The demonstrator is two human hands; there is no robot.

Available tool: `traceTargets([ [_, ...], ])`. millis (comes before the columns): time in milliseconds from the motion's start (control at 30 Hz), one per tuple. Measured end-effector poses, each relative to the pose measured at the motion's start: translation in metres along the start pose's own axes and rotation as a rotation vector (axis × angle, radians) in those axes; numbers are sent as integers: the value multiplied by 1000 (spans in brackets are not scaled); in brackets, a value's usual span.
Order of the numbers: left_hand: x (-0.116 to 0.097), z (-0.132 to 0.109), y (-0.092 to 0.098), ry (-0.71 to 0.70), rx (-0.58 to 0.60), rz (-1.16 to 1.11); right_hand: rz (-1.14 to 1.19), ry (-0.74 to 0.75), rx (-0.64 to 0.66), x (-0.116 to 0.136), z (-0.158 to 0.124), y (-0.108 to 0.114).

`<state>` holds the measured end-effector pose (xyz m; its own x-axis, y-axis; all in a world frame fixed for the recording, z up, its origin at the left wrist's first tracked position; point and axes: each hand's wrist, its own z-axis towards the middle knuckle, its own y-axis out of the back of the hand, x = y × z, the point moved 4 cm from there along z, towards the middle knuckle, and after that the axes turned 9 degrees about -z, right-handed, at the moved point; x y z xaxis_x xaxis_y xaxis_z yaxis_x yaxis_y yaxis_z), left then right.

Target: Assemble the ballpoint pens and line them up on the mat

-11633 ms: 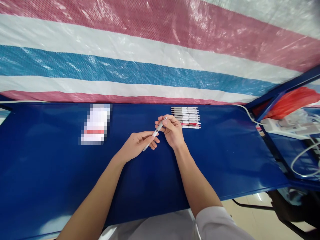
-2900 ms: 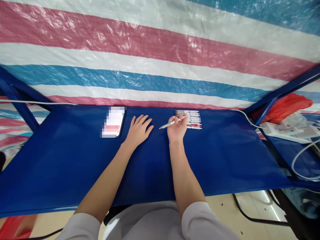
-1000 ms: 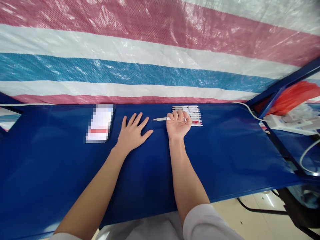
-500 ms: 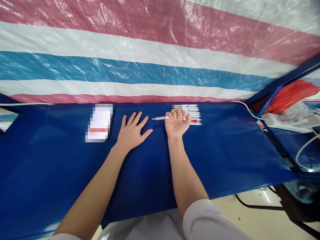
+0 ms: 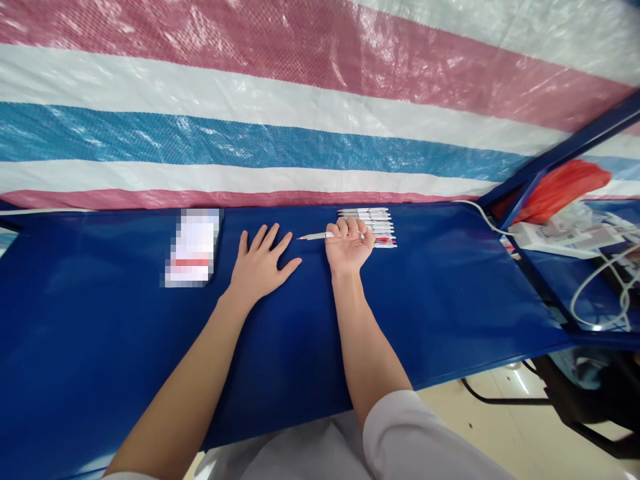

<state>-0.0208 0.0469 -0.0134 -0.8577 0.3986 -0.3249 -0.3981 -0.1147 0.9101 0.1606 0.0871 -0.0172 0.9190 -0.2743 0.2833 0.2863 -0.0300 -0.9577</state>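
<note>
My right hand is turned palm up with its fingers curled round a white pen. The pen's tip points left, toward my other hand, and its rear part is hidden in the fingers. Just behind and to the right of that hand lies a row of several white pens, side by side, one with red on it. My left hand lies palm down on the blue table, its fingers spread and nothing in them. A blurred-out, phone-like rectangle lies to its left.
A striped plastic sheet hangs along the table's back edge. On the right stand a dark blue frame post, a red plastic bag and a white power strip with cables. Below is a black chair.
The whole view has shifted slightly, so things on the table appear a little further left. Both hands keep their pose, and the pen stays in the right hand.
</note>
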Motion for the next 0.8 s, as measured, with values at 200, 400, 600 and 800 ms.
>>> traceTargets([
  [200,-2,0,0,-1,4,14,83,-16,27,0,-1,0],
  [400,-2,0,0,8,15,3,28,9,4,1,0,2],
  [600,-1,0,-1,14,17,-1,56,-9,13,0,-1,1],
  [800,-3,0,0,15,18,-4,3,-19,5,0,-1,0],
])
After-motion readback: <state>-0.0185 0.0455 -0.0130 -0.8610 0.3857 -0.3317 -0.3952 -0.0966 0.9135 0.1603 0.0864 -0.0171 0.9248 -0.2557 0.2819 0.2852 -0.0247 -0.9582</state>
